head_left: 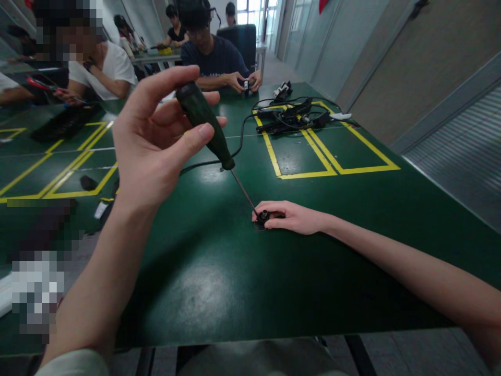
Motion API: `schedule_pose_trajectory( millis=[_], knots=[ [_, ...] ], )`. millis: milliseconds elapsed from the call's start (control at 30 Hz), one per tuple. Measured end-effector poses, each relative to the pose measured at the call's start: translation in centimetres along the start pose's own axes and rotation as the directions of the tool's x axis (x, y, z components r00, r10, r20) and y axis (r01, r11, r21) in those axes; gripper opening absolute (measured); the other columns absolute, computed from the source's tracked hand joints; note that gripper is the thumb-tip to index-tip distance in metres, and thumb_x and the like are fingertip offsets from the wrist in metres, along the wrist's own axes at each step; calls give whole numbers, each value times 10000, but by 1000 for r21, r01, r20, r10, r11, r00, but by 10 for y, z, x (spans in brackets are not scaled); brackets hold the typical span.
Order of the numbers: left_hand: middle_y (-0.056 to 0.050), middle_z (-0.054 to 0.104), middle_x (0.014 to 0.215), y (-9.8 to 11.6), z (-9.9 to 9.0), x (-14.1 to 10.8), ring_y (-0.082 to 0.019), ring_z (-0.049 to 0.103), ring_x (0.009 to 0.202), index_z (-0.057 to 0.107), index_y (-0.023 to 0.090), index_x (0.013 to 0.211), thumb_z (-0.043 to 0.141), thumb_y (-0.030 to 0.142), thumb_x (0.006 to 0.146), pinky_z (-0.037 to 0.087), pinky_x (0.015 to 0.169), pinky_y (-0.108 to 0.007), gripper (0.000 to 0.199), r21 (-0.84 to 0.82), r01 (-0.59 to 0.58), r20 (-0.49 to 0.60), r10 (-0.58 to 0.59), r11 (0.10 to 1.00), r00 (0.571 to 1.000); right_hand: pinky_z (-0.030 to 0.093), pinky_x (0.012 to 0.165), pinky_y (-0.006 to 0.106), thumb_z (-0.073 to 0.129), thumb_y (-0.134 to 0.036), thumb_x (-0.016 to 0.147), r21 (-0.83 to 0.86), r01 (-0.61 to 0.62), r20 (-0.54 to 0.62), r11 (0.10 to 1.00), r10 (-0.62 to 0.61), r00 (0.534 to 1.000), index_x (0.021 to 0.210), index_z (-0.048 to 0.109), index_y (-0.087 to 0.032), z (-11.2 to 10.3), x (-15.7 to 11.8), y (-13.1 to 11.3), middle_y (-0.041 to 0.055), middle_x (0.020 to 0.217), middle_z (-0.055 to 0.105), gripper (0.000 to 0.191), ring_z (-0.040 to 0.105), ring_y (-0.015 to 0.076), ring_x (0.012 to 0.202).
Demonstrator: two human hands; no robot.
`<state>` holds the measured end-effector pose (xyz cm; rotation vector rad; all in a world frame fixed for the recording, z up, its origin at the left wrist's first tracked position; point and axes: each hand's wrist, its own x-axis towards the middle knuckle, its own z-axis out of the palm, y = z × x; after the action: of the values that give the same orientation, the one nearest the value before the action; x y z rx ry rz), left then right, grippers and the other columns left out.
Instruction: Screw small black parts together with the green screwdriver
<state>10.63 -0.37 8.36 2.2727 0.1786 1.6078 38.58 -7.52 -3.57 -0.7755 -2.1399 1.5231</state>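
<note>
A screwdriver (pixel 209 129) with a thick dark green handle and a thin metal shaft is in my left hand (pixel 151 136). The index finger rests on the handle's end, and the thumb presses its side. Its shaft slants down to the right, and the tip meets a small round black part (pixel 263 218) on the green table. My right hand (pixel 291 216) pinches that part from the right, thumb in front and fingers behind. A short metal post stands up in the part's middle. Whether the tip sits in a screw is too small to tell.
Black cables and dark parts (pixel 289 117) lie around yellow tape frames (pixel 309 175) farther back. A person (pixel 219 57) across the table handles a small object. Another person (pixel 104 68) sits at the left. A small black block (pixel 88 183) lies on the left.
</note>
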Motion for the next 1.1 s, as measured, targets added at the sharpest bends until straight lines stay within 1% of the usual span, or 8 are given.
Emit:
schedule_pose_trajectory(
  millis=[167, 300, 367, 467, 600, 733, 833, 1100],
  knots=[
    [4, 641, 1330, -9, -13, 2, -314, 707, 1225, 636, 340, 1359, 904, 483, 749, 646, 936, -585, 681, 5, -101, 1, 101, 995, 995, 552, 940, 335, 655, -345, 966, 31, -52, -38, 998, 54, 998, 1262, 693, -179, 2, -2, 0, 92, 1234, 673, 342, 668, 176, 1069],
    [-33, 695, 1216, -8, -20, 3, -293, 723, 1190, 697, 297, 1298, 905, 311, 791, 648, 1000, -553, 548, -15, -30, -45, 30, 999, 999, 567, 947, 341, 700, -304, 927, 173, -96, -48, 980, 106, 993, 1432, 550, -184, 2, -3, 4, 107, 1271, 717, 540, 713, 165, 1064],
    [-32, 684, 1236, -11, -22, 3, -296, 716, 1203, 694, 304, 1304, 900, 331, 798, 635, 1017, -568, 547, -25, -12, -44, 11, 1000, 999, 570, 934, 344, 744, -298, 897, 231, -104, -56, 967, 120, 991, 1380, 529, -185, 1, -3, 4, 112, 1259, 742, 540, 733, 160, 1023],
    [-25, 641, 1327, -20, -23, 3, -350, 710, 1212, 666, 328, 1336, 964, 453, 675, 638, 962, -609, 736, -66, -100, 3, 101, 993, 995, 565, 919, 349, 804, -303, 851, 269, -131, -54, 954, 151, 987, 1204, 533, -189, -1, -3, 2, 121, 1228, 775, 459, 750, 167, 1006],
    [-13, 608, 1384, -25, -23, 3, -355, 701, 1233, 629, 352, 1373, 939, 491, 696, 641, 919, -591, 758, -18, -116, 20, 116, 993, 993, 565, 834, 309, 831, -320, 825, 217, -153, -62, 964, 170, 983, 1028, 596, -163, -1, -4, -4, 146, 1227, 784, 348, 745, 163, 972],
    [-33, 622, 1419, -19, -23, 2, -314, 702, 1249, 627, 332, 1385, 882, 376, 811, 663, 936, -526, 629, 20, -126, 49, 125, 992, 991, 558, 619, 230, 839, -320, 816, 263, -190, -83, 946, 219, 972, 1015, 647, -137, 2, -8, -4, 172, 1312, 745, 332, 704, 81, 702],
    [-31, 629, 1412, -16, -23, 2, -308, 709, 1237, 634, 338, 1378, 894, 361, 800, 670, 939, -521, 634, 17, -116, 43, 115, 993, 992, 566, 519, 220, 837, -351, 821, 351, -222, -62, 910, 259, 964, 1066, 662, -136, 5, -11, -1, 192, 1401, 691, 370, 713, 74, 598],
    [-20, 678, 1167, -12, -13, -3, -321, 718, 1185, 686, 332, 1299, 971, 346, 685, 645, 959, -622, 677, -47, 45, -30, -46, 998, 998, 648, 675, 239, 859, -343, 817, 371, -285, 31, 884, 295, 955, 1160, 770, -113, -1, -11, -1, 113, 1029, 820, 422, 801, 162, 774]
  ],
)
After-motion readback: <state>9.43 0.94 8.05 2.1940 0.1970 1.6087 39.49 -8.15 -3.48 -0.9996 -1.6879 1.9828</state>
